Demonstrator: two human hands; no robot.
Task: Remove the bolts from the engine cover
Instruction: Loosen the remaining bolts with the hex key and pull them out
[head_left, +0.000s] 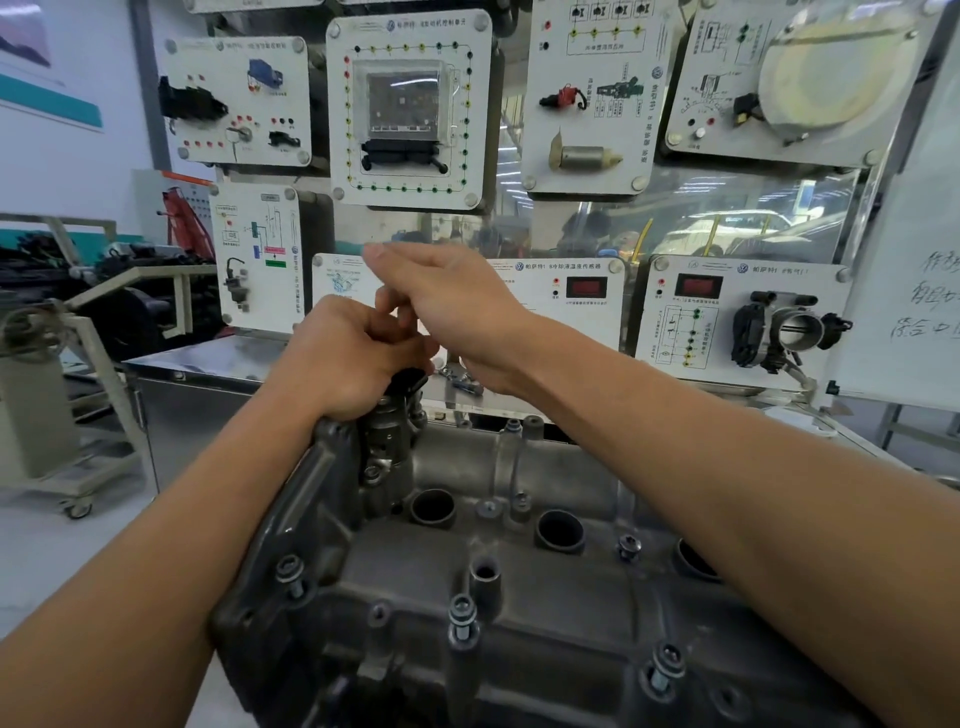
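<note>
Left grip (353, 358): clenched round a black part (410, 378) on top of the grey housing (387, 441).
Right grip (452, 306): just above and beside the left grip, forefinger out, other fingers bent; possibly pinching something small, cannot tell.
Engine cover (519, 597): below both grips.
Bolts (462, 618): standing in the cover, thread showing, well below both grips, untouched.
Table (208, 364): steel, behind the left grip.

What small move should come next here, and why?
Probably work free the dark piece that the left hand grips at the far end of the engine cover, with the right hand close beside it. Both hands are gathered there. The near-edge bolts stand raised with thread showing but sit in their holes, so they look like the following job.
</note>
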